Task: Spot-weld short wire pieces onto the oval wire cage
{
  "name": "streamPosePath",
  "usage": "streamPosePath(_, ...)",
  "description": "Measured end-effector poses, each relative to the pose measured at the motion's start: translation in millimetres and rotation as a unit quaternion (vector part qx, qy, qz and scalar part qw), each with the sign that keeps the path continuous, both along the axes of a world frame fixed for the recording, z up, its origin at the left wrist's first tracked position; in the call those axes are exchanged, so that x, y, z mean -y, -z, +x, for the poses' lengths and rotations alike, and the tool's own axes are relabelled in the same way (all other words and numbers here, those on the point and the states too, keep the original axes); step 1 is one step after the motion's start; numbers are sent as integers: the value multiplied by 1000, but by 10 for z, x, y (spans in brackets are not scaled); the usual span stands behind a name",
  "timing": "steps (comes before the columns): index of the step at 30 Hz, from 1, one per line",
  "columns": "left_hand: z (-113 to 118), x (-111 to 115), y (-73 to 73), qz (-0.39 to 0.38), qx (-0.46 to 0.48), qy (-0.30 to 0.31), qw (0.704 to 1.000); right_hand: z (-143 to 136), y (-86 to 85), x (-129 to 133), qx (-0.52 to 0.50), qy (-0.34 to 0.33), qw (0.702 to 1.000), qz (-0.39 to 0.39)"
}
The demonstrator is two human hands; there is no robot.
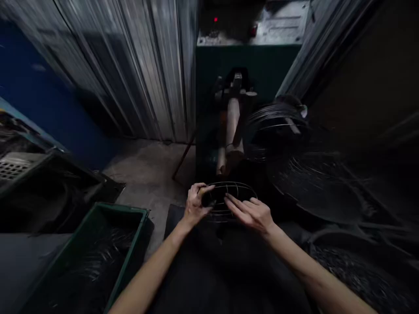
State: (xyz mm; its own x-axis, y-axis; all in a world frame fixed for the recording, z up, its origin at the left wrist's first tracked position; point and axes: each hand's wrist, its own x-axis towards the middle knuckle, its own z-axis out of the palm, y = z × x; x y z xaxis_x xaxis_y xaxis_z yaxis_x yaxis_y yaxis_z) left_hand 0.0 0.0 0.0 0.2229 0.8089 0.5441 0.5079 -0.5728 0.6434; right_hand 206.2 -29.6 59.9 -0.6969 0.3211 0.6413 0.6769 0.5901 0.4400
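Note:
A round wire frame [237, 189] with thin curved rings and cross wires is between my two hands at the lower centre. My left hand [196, 204] grips its left side, thumb and fingers bent around the edge. On the right side, my right hand [252, 211] lies against the wires with its fingers stretched towards the middle. Just beyond the frame, pale cylindrical arms [233, 122] stick out from a dark green machine [268, 65]. The frame's lower part is dark and hard to make out.
A green crate [126, 266] with thin metal pieces stands at lower left. Coiled wire [278, 113] hangs right of the machine arms. A basin of small metal parts [356, 270] is at lower right. Corrugated metal sheeting [137, 56] rises behind; a thin rod [183, 161] leans near the machine.

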Motion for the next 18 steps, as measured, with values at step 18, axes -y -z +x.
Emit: streamPosePath(18,36,-534,112,23,-17,3,1000,24,82,-301,15,42,999,23)
